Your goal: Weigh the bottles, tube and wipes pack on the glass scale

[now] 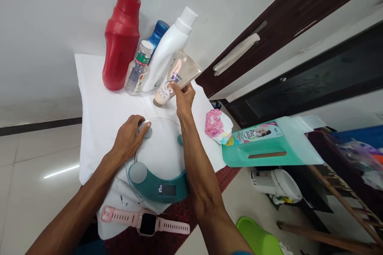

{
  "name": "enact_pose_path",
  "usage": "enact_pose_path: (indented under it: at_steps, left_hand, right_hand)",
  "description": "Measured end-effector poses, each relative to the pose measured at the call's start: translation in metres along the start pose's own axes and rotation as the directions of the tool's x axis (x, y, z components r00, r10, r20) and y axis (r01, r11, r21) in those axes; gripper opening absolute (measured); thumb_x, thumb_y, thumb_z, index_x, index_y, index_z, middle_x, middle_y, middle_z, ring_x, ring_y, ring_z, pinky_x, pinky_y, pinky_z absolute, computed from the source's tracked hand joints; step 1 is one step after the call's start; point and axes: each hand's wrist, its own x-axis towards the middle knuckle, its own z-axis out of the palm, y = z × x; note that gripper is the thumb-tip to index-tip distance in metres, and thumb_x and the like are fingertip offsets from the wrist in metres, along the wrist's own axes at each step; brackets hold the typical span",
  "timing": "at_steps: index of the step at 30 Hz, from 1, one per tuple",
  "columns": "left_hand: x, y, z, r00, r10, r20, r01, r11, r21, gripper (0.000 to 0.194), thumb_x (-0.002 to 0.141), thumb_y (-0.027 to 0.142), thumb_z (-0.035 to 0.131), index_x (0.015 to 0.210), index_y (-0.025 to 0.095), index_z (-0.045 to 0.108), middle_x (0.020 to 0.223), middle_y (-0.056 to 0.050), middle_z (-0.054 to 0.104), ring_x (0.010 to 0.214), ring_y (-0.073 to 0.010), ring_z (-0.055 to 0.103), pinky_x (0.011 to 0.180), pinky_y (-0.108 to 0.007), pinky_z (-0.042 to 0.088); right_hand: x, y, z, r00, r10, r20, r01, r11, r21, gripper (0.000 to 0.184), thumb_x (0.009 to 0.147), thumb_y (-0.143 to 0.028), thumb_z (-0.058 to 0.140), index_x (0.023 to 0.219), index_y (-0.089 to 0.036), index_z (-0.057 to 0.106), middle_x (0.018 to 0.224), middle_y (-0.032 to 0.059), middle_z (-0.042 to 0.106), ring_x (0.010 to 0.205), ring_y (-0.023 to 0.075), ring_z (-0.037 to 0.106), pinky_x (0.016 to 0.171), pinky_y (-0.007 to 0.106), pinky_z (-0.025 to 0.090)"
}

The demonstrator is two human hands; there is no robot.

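My right hand [186, 99] is closed on a beige Rejoice squeeze tube [180, 71], which leans with its cap end down on the white cloth. My left hand [129, 134] grips the far left rim of a round glass bathroom scale [160, 191], thumb on top of the glass. The scale has a teal curved band with a small dark display. My right forearm hides part of its right side. Just behind the tube stands a white bottle [167, 50]. A pink smartwatch [148, 222] lies near the scale's front edge.
At the back stand a red bottle [123, 38], a clear bottle with a green label [140, 67] and a blue bottle [159, 34]. To the right are a pink-and-white pack [218, 124] and a large green jug [269, 155]. A green bucket [259, 239] stands on the floor.
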Motion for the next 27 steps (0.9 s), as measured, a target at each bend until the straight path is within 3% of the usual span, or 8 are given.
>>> enact_pose_path:
  at_steps: [4, 10, 13, 17, 22, 27]
  left_hand:
    - [-0.001, -0.003, 0.002, 1.0, 0.02, -0.013, -0.02, 1.0, -0.001, 0.039, 0.109, 0.057, 0.048, 0.105, 0.022, 0.064, 0.107, -0.012, 0.072, 0.098, -0.0293, 0.068, 0.093, -0.048, 0.056]
    - [-0.001, -0.004, 0.001, 0.999, 0.038, -0.005, -0.038, 0.999, 0.024, 0.033, 0.11, 0.05, 0.049, 0.106, 0.021, 0.065, 0.108, -0.012, 0.072, 0.098, -0.028, 0.067, 0.093, -0.046, 0.055]
    - [0.0, -0.004, 0.0, 0.999, 0.047, 0.002, -0.047, 0.997, 0.054, 0.034, 0.11, 0.05, 0.048, 0.104, 0.021, 0.065, 0.107, -0.013, 0.072, 0.096, -0.0277, 0.066, 0.092, -0.046, 0.054]
    - [0.001, -0.006, -0.001, 0.999, 0.053, 0.008, -0.053, 0.997, 0.062, 0.036, 0.109, 0.051, 0.047, 0.103, 0.021, 0.064, 0.106, -0.013, 0.073, 0.097, -0.0278, 0.066, 0.093, -0.046, 0.054]
    - [0.002, -0.006, -0.002, 0.999, 0.041, -0.013, -0.04, 0.998, 0.043, 0.037, 0.106, 0.055, 0.049, 0.099, 0.021, 0.063, 0.106, -0.013, 0.073, 0.097, -0.0271, 0.067, 0.095, -0.045, 0.054]
    - [0.003, -0.002, -0.004, 1.0, 0.003, -0.003, -0.003, 0.999, 0.033, 0.041, 0.104, 0.058, 0.049, 0.099, 0.02, 0.064, 0.106, -0.013, 0.075, 0.096, -0.0271, 0.067, 0.096, -0.045, 0.055]
  right_hand:
    - [-0.011, -0.002, 0.001, 0.994, -0.001, -0.107, -0.009, 0.995, -0.094, 0.053, 0.081, -0.072, 0.077, 0.086, -0.019, 0.072, 0.084, 0.0036, 0.074, 0.086, 0.0229, 0.07, 0.084, 0.04, 0.06]
    - [-0.054, -0.052, -0.039, 0.954, -0.175, -0.245, 0.142, 0.979, -0.145, 0.044, 0.088, -0.065, 0.076, 0.081, -0.022, 0.071, 0.082, 0.0017, 0.072, 0.085, 0.0215, 0.069, 0.082, 0.04, 0.061]
    - [-0.084, -0.077, -0.064, 0.96, -0.207, -0.189, 0.17, 0.966, -0.196, 0.039, 0.089, -0.061, 0.079, 0.08, -0.023, 0.071, 0.081, 0.0015, 0.072, 0.087, 0.0227, 0.071, 0.086, 0.044, 0.063]
    - [-0.132, -0.093, -0.084, 0.993, -0.088, -0.078, 0.067, 0.969, -0.237, 0.037, 0.088, -0.059, 0.083, 0.083, -0.023, 0.077, 0.08, 0.0013, 0.075, 0.079, 0.0223, 0.072, 0.079, 0.045, 0.065]
    - [-0.173, -0.096, -0.088, 0.995, -0.053, -0.081, 0.035, 0.979, -0.201, 0.03, 0.084, -0.051, 0.088, 0.085, -0.022, 0.083, 0.086, 0.0042, 0.083, 0.078, 0.024, 0.078, 0.07, 0.04, 0.066]
    - [-0.181, -0.096, -0.085, 0.994, -0.041, -0.101, 0.025, 0.988, -0.153, 0.033, 0.085, -0.053, 0.087, 0.088, -0.021, 0.083, 0.087, 0.0059, 0.084, 0.08, 0.0253, 0.079, 0.075, 0.041, 0.067]
